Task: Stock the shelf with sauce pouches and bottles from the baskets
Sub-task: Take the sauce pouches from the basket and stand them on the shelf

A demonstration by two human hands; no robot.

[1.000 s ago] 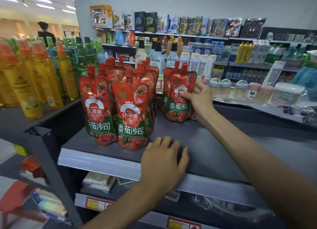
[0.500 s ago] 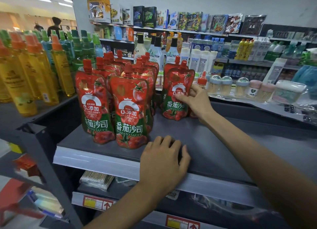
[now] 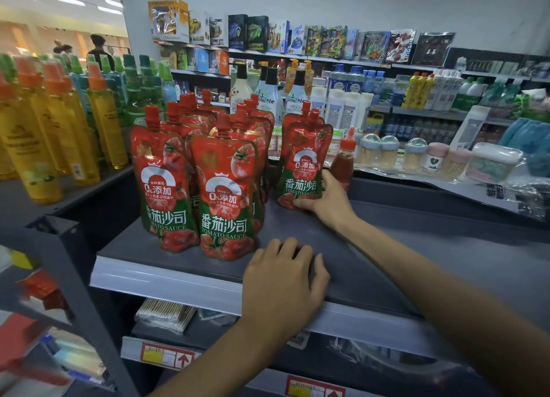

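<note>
Several red tomato sauce pouches stand in rows on the left of a dark grey shelf. Further right, a pair of pouches stands apart from them. My right hand grips the lower right corner of the front pouch of that pair. Just behind it stands a small red sauce bottle with a red cap. My left hand rests flat on the shelf's front edge with fingers spread and holds nothing. No basket is in view.
Yellow and green bottles fill the neighbouring shelf on the left. Small jars sit on a plastic-covered ledge behind. White bottles and boxed toys line the far shelves. A lower shelf holds packets. A person stands far off at the left.
My right hand has slid from the pouch's upper side down to its lower right corner, uncovering the small red sauce bottle behind. My left hand has stayed on the shelf edge.
</note>
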